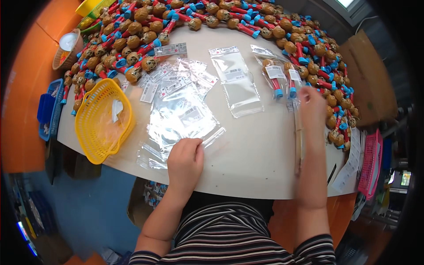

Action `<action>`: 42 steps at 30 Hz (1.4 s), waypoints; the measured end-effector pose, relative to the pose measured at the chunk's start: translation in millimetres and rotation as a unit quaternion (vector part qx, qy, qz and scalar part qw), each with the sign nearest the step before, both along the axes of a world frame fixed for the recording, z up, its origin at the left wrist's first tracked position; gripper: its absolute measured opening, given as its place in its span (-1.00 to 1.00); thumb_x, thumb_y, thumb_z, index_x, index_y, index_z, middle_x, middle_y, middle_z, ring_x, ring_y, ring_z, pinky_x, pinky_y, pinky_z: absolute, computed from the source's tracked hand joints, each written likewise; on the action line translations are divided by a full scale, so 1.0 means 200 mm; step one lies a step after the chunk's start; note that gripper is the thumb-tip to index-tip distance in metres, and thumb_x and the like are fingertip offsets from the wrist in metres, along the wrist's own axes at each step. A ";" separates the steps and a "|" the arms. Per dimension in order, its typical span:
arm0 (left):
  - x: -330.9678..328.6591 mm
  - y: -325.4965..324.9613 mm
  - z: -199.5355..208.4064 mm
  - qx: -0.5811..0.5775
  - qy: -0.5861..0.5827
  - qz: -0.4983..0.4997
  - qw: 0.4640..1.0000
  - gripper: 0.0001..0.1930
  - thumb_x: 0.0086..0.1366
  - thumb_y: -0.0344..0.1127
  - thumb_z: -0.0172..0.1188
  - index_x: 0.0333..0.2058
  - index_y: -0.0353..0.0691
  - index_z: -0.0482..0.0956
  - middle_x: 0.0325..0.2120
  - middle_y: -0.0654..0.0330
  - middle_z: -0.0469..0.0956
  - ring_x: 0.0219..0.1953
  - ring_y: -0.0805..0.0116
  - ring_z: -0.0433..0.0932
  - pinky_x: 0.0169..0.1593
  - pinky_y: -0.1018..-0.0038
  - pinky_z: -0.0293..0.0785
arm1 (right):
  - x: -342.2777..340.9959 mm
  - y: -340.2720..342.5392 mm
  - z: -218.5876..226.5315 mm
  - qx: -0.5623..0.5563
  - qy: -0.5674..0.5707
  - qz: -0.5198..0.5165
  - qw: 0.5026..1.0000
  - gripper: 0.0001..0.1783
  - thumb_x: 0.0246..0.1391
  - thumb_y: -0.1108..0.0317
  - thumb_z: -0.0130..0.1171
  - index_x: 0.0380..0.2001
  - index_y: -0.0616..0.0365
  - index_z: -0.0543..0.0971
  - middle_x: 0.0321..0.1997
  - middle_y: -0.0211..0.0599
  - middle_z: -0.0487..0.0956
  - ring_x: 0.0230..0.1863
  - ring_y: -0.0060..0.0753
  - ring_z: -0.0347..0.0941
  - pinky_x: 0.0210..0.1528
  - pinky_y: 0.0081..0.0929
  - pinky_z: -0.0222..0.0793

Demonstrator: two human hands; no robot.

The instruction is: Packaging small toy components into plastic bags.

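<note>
My left hand point(185, 159) is closed at the near edge of a pile of clear plastic bags point(179, 112) with printed headers. One bag's edge strip runs out beside its fingertips; whether they grip it is hidden. On the right, my right hand point(312, 104) is curled, slightly blurred, beside a bagged toy point(292, 81) with a red handle and blue base. What its fingers hold cannot be made out. Another bagged toy point(274, 77) lies just left of that one. Between the pile and these toys, a single clear bag point(236, 81) lies flat.
Loose toys with brown round heads point(194, 23) are heaped along the far and right sides. A yellow basket point(84, 132) stands at the left, near a blue tray point(56, 106). A narrow beige strip point(298, 145) lies beside my right forearm. A pink basket point(370, 163) stands far right.
</note>
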State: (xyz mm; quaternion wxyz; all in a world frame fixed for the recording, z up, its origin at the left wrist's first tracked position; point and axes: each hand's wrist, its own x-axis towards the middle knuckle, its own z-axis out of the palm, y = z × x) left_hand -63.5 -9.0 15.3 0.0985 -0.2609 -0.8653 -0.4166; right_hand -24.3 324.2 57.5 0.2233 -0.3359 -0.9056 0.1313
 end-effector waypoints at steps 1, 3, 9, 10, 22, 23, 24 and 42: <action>0.01 0.02 0.00 0.005 0.002 -0.010 1.000 -0.87 0.07 -0.58 0.23 -0.36 -0.31 0.58 -0.45 0.09 0.56 -0.39 0.15 0.56 -0.29 0.38 0.48 | 0.03 0.29 -0.02 0.206 -0.072 -0.038 0.975 -0.77 0.10 0.44 0.11 -0.16 0.17 0.61 -0.21 -0.09 0.63 -0.18 0.06 0.53 -0.09 -0.19 0.47; 0.02 0.06 0.00 -0.012 0.004 -0.050 0.999 -0.87 0.08 -0.57 0.24 -0.35 -0.30 0.58 -0.47 0.09 0.55 -0.42 0.14 0.54 -0.32 0.36 0.46 | 0.11 0.74 -0.10 0.335 -0.110 -0.059 0.934 -0.70 0.06 0.48 0.09 -0.10 0.07 0.58 -0.09 -0.21 0.58 0.00 -0.05 0.45 0.02 -0.15 0.40; 0.03 0.11 -0.07 -0.015 0.046 -0.075 0.996 -0.88 0.07 -0.57 0.27 -0.37 -0.30 0.57 -0.52 0.11 0.50 -0.49 0.20 0.52 -0.41 0.37 0.43 | 0.20 1.03 -0.09 0.333 -0.188 0.018 0.924 -0.69 0.05 0.44 0.14 -0.08 0.07 0.57 -0.09 -0.25 0.58 0.03 -0.08 0.43 0.03 -0.12 0.39; 0.02 0.12 -0.06 -0.017 0.044 -0.073 0.996 -0.88 0.07 -0.57 0.27 -0.37 -0.30 0.57 -0.52 0.11 0.50 -0.49 0.20 0.52 -0.41 0.37 0.43 | 0.22 0.99 -0.04 0.315 -0.189 0.020 0.930 -0.68 0.05 0.43 0.15 -0.08 0.08 0.57 -0.10 -0.24 0.58 0.02 -0.09 0.44 0.03 -0.13 0.40; 0.02 0.20 -0.03 0.067 -0.040 -0.066 0.995 -0.86 0.11 -0.59 0.23 -0.33 -0.31 0.51 -0.54 0.14 0.51 -0.57 0.35 0.51 -0.48 0.52 0.42 | 0.38 -0.59 0.07 -0.634 -0.037 0.191 0.748 -0.70 0.30 0.35 0.05 0.01 0.30 0.51 -0.46 -0.47 0.48 -0.56 -0.71 0.36 -0.52 -0.63 0.29; 0.02 0.18 -0.02 0.091 -0.111 -0.058 0.988 -0.88 0.15 -0.56 0.22 -0.32 -0.31 0.49 -0.55 0.15 0.51 -0.58 0.40 0.50 -0.47 0.54 0.41 | 0.39 -0.59 0.05 -0.635 -0.040 0.196 0.747 -0.70 0.30 0.35 0.05 0.01 0.30 0.51 -0.46 -0.47 0.48 -0.56 -0.71 0.36 -0.52 -0.63 0.29; 0.02 0.17 -0.02 0.117 -0.181 -0.050 0.975 -0.89 0.19 -0.54 0.21 -0.32 -0.32 0.48 -0.56 0.16 0.51 -0.59 0.46 0.49 -0.47 0.57 0.41 | 0.40 -0.58 0.04 -0.613 -0.063 0.190 0.764 -0.71 0.28 0.36 0.06 -0.01 0.30 0.52 -0.46 -0.44 0.49 -0.54 -0.68 0.38 -0.50 -0.59 0.32; -0.02 0.14 0.02 0.032 0.028 -0.110 0.993 -0.85 0.06 -0.56 0.22 -0.37 -0.26 0.47 -0.49 0.10 0.47 -0.37 0.08 0.49 -0.27 0.28 0.40 | 0.39 -0.77 -0.14 -0.859 0.071 0.022 0.506 -0.70 0.38 0.19 -0.07 -0.03 0.16 0.46 -0.53 -0.47 0.39 -0.68 -0.72 0.18 -0.78 -0.71 0.01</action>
